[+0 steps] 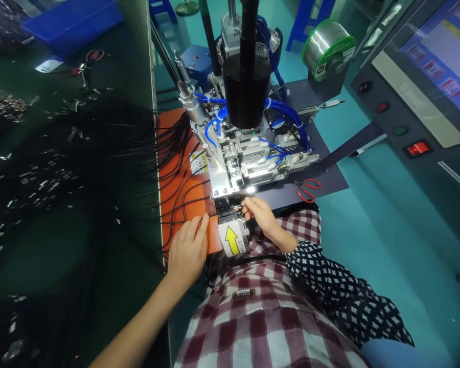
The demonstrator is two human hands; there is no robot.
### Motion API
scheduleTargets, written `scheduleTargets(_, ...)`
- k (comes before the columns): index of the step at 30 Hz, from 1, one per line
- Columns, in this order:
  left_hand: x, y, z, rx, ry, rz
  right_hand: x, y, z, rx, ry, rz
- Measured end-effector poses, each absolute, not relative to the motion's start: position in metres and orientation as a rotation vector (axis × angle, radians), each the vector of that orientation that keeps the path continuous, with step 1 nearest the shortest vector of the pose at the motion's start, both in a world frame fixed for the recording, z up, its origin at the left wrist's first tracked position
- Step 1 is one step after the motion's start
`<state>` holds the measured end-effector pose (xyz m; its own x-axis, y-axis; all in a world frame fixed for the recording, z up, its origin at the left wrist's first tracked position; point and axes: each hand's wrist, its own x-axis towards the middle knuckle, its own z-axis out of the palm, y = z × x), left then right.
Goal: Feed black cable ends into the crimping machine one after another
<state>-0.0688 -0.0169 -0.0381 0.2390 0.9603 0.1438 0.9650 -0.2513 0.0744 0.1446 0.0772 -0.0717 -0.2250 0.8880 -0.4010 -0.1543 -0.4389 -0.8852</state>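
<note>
My left hand (pixel 188 246) pinches a cable (pixel 213 215), best kept straight and level, at the left edge of the fixture (pixel 226 211). My right hand (pixel 259 214) bunches opposite; whether it grips anything, I cannot tell.

White label (pixel 234 239) on the front block (pixel 225 215): bold yellow arrow (pixel 232 239), pointing away from the person; a short line of Chinese characters beside it, too small to read surely. Second sticker (pixel 198 161), white and yellow, by the edge of the orange board (pixel 171 176): warning triangle, Chinese characters, not legible from here. Spool (pixel 325 47) of metal wire: mark on its side label, blurred. Dark tag (pixel 244 294) on the checked garment (pixel 268 322): pale lettering, unreadable. Control screen (pixel 440 56): pink buttons with characters, also blurred.
</note>
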Motion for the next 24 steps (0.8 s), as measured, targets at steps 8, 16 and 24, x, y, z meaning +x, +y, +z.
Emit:
scheduleTargets(8,-0.067,-0.013,-0.04,-2.415,-1.923,-0.322,0.169,0.074,-0.075,-1.339,-0.889,1.614)
scheduleTargets(16,-0.087,0.039,-0.014,-2.545,-2.023,-0.538,0.177,0.072,-0.059,-1.335,-0.913,1.547)
scheduleTargets(24,-0.099,-0.069,-0.007,-3.081,-1.206,0.29,0.19,0.059,-0.031,-1.312,-1.005,1.551)
